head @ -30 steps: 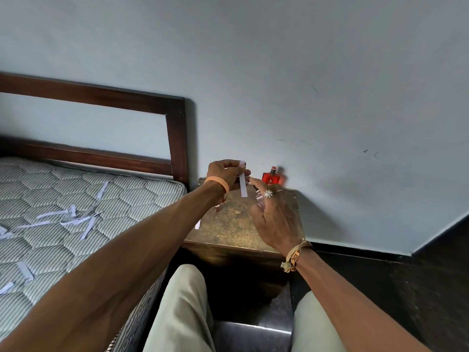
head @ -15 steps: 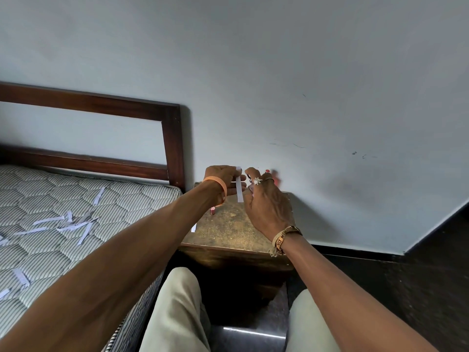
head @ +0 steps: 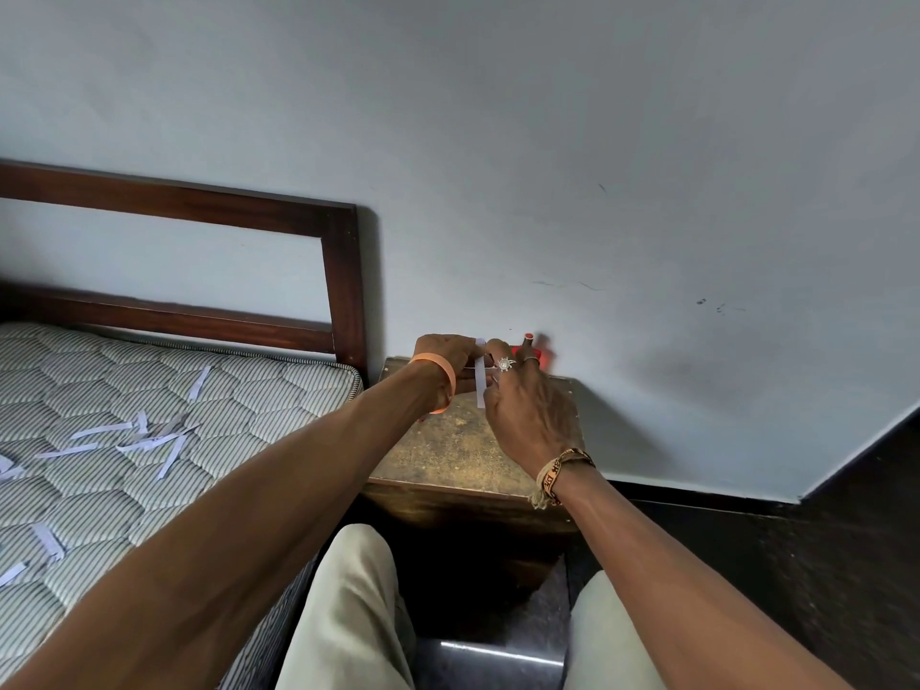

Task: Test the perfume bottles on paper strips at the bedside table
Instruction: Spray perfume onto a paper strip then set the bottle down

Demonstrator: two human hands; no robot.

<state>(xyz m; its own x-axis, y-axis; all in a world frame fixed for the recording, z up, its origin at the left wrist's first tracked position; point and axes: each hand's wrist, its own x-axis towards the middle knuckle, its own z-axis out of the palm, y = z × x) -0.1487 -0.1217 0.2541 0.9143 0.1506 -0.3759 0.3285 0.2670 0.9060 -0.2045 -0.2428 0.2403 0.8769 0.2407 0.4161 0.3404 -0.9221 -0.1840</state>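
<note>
My left hand, with an orange band at the wrist, pinches a white paper strip by its top end, and the strip hangs down over the bedside table. My right hand, with rings and a woven bracelet, is closed right against the strip around a small clear perfume bottle that its fingers almost wholly hide. A red perfume bottle stands at the back of the table by the wall, mostly behind my right fingers.
A striped mattress lies to the left with several paper strips scattered on it. The dark wooden headboard rises beside the table. My knees are below the table's front edge, and dark floor lies to the right.
My right hand has risen and closed in on the strip, now covering most of the red bottle. My left hand keeps the strip in about the same place.
</note>
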